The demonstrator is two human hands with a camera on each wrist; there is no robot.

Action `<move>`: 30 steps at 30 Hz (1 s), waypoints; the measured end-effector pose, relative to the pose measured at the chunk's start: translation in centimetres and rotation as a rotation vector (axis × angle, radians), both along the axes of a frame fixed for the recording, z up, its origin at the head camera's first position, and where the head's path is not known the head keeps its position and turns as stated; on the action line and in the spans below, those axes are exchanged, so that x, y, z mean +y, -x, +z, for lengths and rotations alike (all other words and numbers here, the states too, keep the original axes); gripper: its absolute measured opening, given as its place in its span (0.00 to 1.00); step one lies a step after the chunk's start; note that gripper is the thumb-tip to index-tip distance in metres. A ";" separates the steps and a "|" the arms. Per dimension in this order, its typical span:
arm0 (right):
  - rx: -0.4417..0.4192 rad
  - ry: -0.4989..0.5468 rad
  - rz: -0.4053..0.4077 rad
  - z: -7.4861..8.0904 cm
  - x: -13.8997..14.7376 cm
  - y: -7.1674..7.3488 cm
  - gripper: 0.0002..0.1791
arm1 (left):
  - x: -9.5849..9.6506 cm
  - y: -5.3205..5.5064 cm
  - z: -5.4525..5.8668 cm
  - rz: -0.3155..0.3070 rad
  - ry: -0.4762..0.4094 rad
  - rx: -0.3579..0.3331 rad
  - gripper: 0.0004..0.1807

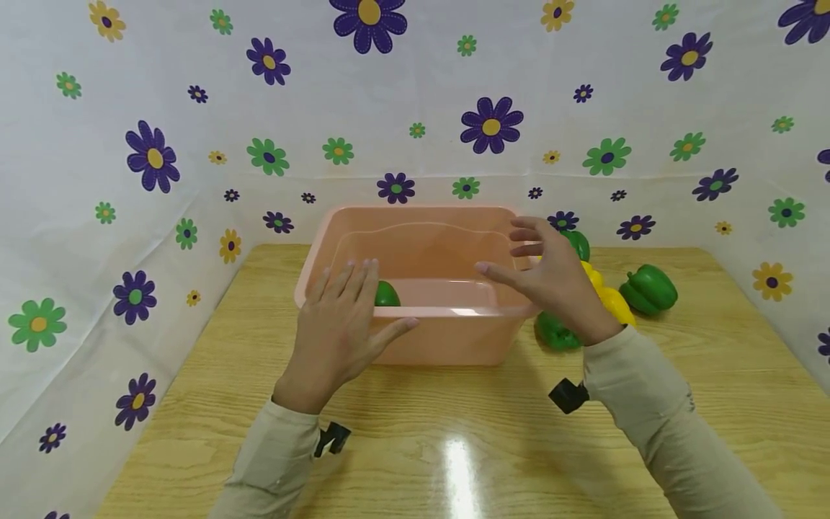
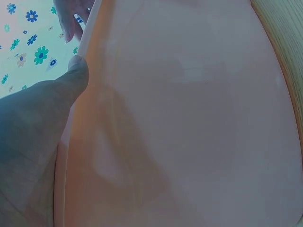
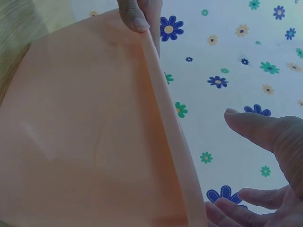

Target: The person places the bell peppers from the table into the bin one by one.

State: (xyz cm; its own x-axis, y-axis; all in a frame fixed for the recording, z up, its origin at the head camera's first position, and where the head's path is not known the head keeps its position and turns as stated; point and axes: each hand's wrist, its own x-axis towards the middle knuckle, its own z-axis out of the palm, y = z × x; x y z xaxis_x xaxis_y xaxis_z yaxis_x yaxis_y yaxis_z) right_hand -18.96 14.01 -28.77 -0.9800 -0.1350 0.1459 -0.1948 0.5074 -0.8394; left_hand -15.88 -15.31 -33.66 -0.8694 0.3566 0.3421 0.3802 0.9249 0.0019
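Observation:
A peach plastic tub (image 1: 447,339) stands on the wooden table. My left hand (image 1: 337,331) lies over its front-left rim, fingers straight and pointing into the tub. In the left wrist view the left thumb (image 2: 78,71) touches the rim. Beside those fingers, a green thing (image 1: 387,294), rounded and partly hidden by the hand and front wall, sits inside the tub. Above the tub's right end hovers my right hand (image 1: 551,277), its fingers spread and loosely bent with nothing between them. The right wrist view shows the right hand (image 3: 274,170) apart from the rim.
Right of the tub, partly behind my right hand, lie yellow bell peppers (image 1: 616,304) and green bell peppers (image 1: 558,333). Another green bell pepper (image 1: 648,290) lies farther right. A flower-patterned white sheet (image 1: 415,86) hangs behind and beside the wooden table (image 1: 402,440).

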 end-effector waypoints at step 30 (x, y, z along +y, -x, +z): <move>-0.024 -0.033 -0.098 0.1 4.1 -0.3 0.53 | -0.1 0.1 -0.2 -0.023 -0.018 0.036 0.55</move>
